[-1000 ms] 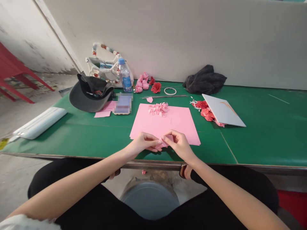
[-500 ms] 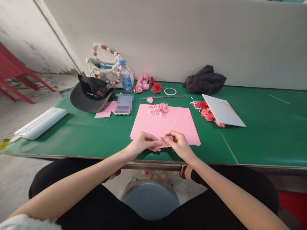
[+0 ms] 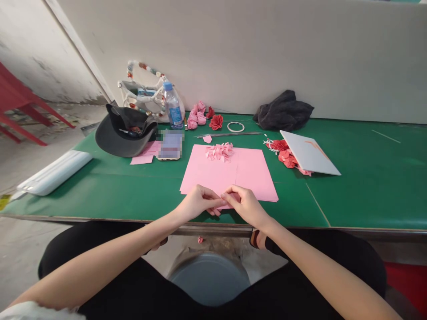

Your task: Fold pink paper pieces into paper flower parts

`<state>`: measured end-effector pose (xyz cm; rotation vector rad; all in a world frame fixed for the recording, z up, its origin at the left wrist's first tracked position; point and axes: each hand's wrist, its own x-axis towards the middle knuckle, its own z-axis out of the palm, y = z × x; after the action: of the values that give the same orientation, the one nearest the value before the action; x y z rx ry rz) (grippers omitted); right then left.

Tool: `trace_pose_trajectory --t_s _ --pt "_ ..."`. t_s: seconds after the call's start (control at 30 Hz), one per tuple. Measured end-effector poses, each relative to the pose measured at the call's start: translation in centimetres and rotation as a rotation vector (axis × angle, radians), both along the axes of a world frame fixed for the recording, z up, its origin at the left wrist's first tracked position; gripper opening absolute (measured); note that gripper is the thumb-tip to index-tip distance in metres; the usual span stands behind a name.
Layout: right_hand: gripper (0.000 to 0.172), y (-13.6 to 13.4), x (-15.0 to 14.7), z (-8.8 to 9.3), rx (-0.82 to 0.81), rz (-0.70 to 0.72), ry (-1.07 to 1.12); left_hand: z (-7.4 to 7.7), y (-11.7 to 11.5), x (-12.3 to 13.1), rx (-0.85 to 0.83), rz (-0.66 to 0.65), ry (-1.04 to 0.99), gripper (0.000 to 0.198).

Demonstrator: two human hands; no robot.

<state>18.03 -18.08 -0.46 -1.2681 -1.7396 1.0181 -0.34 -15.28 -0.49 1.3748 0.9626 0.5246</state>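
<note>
Between my two hands is a small piece of pink paper (image 3: 228, 206), partly hidden by the fingers. My left hand (image 3: 199, 202) pinches its left side with thumb and fingers. My right hand (image 3: 246, 202) grips the same piece from the right, thumb tip close to the left thumb. Both hands are over the near edge of a stack of pink paper sheets (image 3: 253, 173). A cluster of small folded pink paper pieces (image 3: 219, 152) lies at the back of that stack.
Behind the stack lie thin wires (image 3: 230, 134), a tape roll (image 3: 235, 127) and paper flowers (image 3: 216, 122). To the left are a phone (image 3: 169, 146), a bottle (image 3: 173, 109) and a cap (image 3: 123, 133). A white board (image 3: 310, 153) leans over red paper flowers on the right.
Both hands stay on the pink paper piece, with small finger shifts. The right fingers have moved slightly left and the thumbs are closer together. The view has shifted slightly.
</note>
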Motion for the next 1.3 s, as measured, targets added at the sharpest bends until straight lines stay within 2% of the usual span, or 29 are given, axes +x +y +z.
trace_pose_trajectory --t_s 0.13,0.4,0.6,0.8,0.9,1.0,1.07,1.17,1.3 --pt "0.025 0.0 0.0 -0.3 -0.003 0.005 0.015 0.5 -0.2 0.1 0.019 -0.015 0.02 0.037" --pt "0.029 1.3 1.5 -0.3 -0.046 -0.074 0.137 1.1 0.1 -0.2 0.165 0.027 -0.025 0.034" --pt "0.026 1.0 1.2 -0.3 -0.074 -0.027 0.232 1.4 0.1 0.0 0.18 0.061 -0.121 0.033" --pt "0.017 0.2 0.6 -0.2 0.1 -0.153 0.258 0.9 0.0 0.2 0.151 0.117 -0.168 0.031" --pt "0.012 -0.3 0.4 -0.2 0.29 -0.189 0.152 0.6 -0.2 0.3 0.05 0.15 -0.222 0.033" --pt "0.007 -0.5 0.5 -0.2 0.497 -0.15 -0.005 0.4 -0.4 0.4 -0.043 0.156 -0.266 0.035" --pt "0.012 -0.6 0.7 -0.2 0.575 -0.095 -0.054 0.4 -0.5 0.5 -0.087 0.151 -0.293 0.036" --pt "0.014 -0.6 0.8 -0.3 0.61 -0.049 -0.068 0.5 -0.6 0.5 -0.12 0.161 -0.308 0.037" --pt "0.012 -0.5 0.8 -0.5 0.578 -0.031 -0.072 0.6 -0.6 0.5 -0.118 0.163 -0.283 0.04"
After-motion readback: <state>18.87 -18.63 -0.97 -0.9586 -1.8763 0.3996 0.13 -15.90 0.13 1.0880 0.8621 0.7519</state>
